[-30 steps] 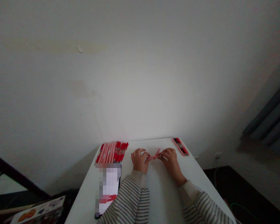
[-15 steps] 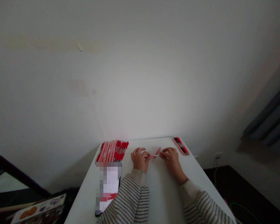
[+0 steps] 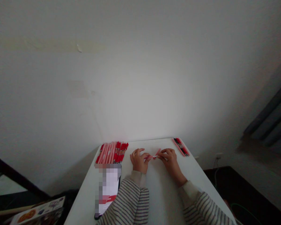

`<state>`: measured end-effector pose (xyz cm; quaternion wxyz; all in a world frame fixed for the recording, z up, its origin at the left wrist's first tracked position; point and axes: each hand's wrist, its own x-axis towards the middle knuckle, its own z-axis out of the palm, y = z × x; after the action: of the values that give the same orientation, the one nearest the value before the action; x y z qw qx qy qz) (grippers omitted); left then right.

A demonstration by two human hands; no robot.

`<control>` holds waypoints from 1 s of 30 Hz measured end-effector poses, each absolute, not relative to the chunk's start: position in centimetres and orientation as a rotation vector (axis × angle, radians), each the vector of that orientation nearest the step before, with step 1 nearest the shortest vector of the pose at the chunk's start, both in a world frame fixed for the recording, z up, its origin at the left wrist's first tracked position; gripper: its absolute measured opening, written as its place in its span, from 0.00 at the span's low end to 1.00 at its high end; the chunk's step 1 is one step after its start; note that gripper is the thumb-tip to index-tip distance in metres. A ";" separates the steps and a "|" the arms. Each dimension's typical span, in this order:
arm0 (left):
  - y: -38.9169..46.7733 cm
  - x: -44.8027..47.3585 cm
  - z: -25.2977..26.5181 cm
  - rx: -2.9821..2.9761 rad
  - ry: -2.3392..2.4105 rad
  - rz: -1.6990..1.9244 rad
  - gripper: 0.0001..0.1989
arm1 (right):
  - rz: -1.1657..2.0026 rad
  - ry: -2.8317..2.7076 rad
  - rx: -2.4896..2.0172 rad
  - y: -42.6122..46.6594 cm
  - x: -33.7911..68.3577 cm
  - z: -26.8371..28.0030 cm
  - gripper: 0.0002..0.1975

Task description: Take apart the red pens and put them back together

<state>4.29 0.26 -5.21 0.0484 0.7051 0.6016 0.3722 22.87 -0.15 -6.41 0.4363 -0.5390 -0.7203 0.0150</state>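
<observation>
My left hand [image 3: 140, 162] pinches a slim pink pen barrel [image 3: 146, 158] between thumb and forefinger, its other fingers raised. Facing it, my right hand [image 3: 170, 161] is closed on a thin white stick-like piece [image 3: 155, 156], possibly a pen refill. The white piece meets the end of the pink barrel; whether it goes inside is too small to tell. Another pink piece [image 3: 158, 151] lies slantwise just behind, near my right fingertips. At the far left of the table lies a row of pink and red pens [image 3: 111, 152], several side by side.
Pink, red and black pens [image 3: 180, 147] lie at the table's far right corner. A phone [image 3: 109, 187], its screen partly blurred out, rests on the white table [image 3: 159, 200] by my left forearm. The wall [image 3: 145, 93] rises behind. A printed box [image 3: 39, 211] stands low at left.
My right hand has moved slightly left, closer to my left hand, and less of the white piece shows between them. The pens and phone stay where they were.
</observation>
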 end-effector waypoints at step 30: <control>0.0 4.1 -5.2 1.999 2.065 1.227 0.07 | -0.068 -1.984 -1.426 -0.4 23.2 -5.8 0.08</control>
<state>4.12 0.01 -5.24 0.0085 0.6397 0.6607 0.3926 23.16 -0.39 -5.79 0.3415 -0.5484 -0.7629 -0.0262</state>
